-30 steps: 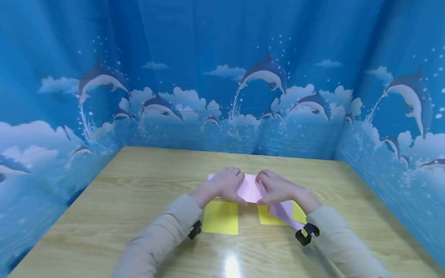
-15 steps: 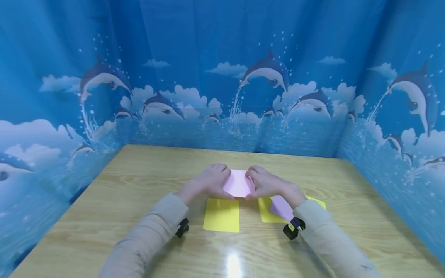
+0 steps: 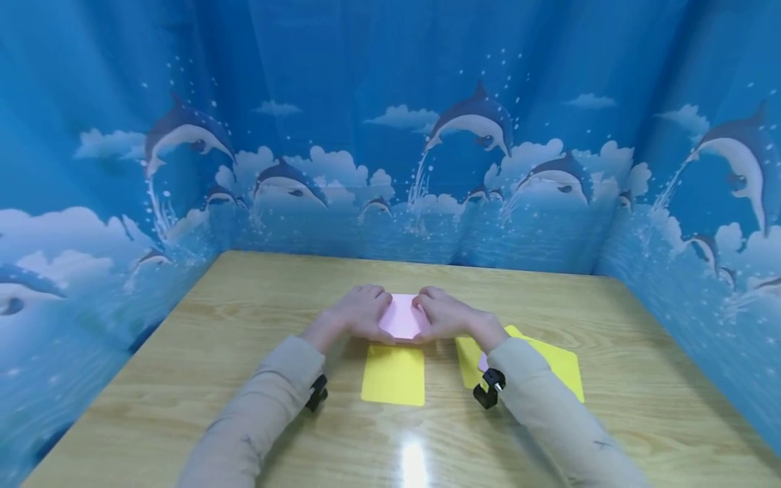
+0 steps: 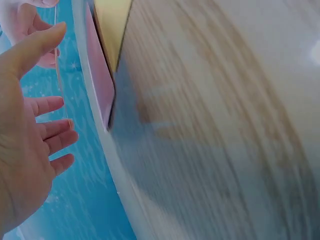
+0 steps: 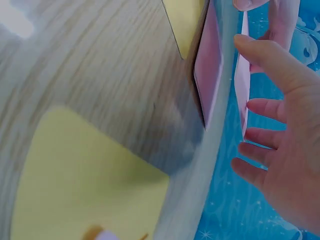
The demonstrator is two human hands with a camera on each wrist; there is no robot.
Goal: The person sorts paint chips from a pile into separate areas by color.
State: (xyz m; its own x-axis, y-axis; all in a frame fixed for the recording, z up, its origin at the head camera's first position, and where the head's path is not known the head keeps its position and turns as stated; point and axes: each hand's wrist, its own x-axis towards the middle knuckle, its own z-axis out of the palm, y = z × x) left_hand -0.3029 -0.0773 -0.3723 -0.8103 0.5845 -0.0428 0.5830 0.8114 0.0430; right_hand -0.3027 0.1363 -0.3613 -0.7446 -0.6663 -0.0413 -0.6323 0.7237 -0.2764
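Between my two hands stretches a pink paper sheet [image 3: 404, 316], held over the table toward its far side. My left hand [image 3: 360, 313] grips its left edge between thumb and fingers; my right hand [image 3: 448, 315] has the right edge the same way. Both wrist views show this held sheet [image 5: 242, 85] almost edge-on, raised off the table. Below it lies a second pink sheet [image 4: 100, 75], which the hands and held sheet hide in the head view. A yellow square sheet [image 3: 393, 375] lies just nearer, in front of the hands.
More yellow sheets [image 3: 564, 369] overlap on the right, partly under my right forearm. A small bit of a purple piece [image 3: 483, 362] shows beside that sleeve. The wooden table [image 3: 293, 434] is bordered at back and sides by a blue dolphin curtain [image 3: 342, 102].
Both hands have moved left with the pink sheet, so it now hangs over the second pink sheet. My right sleeve now covers most of the purple piece.
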